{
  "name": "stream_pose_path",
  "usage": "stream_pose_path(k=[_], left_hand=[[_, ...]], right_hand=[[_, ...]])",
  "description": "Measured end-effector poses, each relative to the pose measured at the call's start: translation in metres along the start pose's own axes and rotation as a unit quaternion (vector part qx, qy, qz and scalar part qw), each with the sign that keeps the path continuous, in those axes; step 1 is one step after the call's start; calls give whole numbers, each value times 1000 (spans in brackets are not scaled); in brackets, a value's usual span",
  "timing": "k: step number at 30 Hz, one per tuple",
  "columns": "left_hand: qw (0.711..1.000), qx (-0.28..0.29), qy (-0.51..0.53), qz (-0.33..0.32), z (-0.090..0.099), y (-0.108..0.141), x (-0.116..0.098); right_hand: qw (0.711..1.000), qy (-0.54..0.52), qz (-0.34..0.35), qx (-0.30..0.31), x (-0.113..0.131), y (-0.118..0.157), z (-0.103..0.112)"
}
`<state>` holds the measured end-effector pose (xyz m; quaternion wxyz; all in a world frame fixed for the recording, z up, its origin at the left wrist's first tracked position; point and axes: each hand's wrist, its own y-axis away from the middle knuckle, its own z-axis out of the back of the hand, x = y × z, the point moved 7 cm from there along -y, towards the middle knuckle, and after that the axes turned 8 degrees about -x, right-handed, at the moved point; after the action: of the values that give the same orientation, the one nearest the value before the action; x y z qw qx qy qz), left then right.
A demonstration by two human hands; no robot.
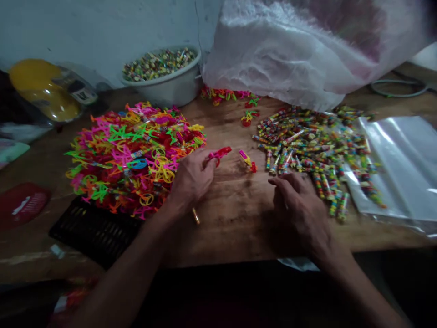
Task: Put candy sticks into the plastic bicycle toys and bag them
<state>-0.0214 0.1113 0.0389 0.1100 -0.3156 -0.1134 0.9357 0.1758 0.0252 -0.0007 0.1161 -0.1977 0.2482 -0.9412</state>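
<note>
My left hand (194,175) is closed, pinching a small pink and red plastic toy (220,154) between thumb and fingers. It is beside a large heap of bright plastic toys (119,155) in pink, green, yellow and orange, some with round wheel-like parts. On the wood between my hands lies a loose pink, yellow and red toy (247,161). My right hand (302,207) hovers near a pile of thin clear tubes filled with colourful candy (307,141). Its fingers are curled and pressed together; whatever they hold, if anything, is hidden. A single small tube (195,216) lies by my left wrist.
At the back, a white tub (164,89) is filled with small colourful pieces, next to a big translucent plastic bag (280,54). Clear plastic sheets (403,159) lie at right. A black basket (95,230), red lid-like piece (22,205) and yellow-topped jar (44,89) stand at left.
</note>
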Motion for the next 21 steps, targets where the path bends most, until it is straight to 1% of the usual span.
stream_pose_path(k=[1,3,6,7,8,10,11,12,15,16,17,20,21], left_hand=[[997,0,74,29,4,7,3],[976,16,187,107,8,23,11],[926,25,303,225,6,50,18],[905,33,336,258,2,58,19],[884,48,370,282,-4,65,18],[845,83,432,303,-19,74,11],[832,100,454,304,-26,78,6],[823,114,467,301,-33,80,2],[814,146,477,298,-51,83,-8],[808,157,481,302,-56,84,-10],[799,166,489,308,-60,85,-12],[763,185,522,335,-70,85,-15],[753,189,529,342,-72,85,-15]], right_hand=[[1000,-17,-11,-1,2,2,1],[999,-24,-39,-21,-1,8,7],[994,-1,-84,-76,-14,17,30],[993,8,-91,-81,-17,19,37],[993,18,-93,-74,-18,20,42],[994,46,-92,-41,-17,22,48],[993,63,-94,-26,-16,22,49],[992,79,-100,-17,-15,22,50],[983,132,-121,-32,-14,17,50],[981,149,-120,-32,-15,13,46],[979,168,-114,-18,-16,10,40],[970,217,-87,64,-23,-1,16],[969,220,-82,80,-25,-3,10]])
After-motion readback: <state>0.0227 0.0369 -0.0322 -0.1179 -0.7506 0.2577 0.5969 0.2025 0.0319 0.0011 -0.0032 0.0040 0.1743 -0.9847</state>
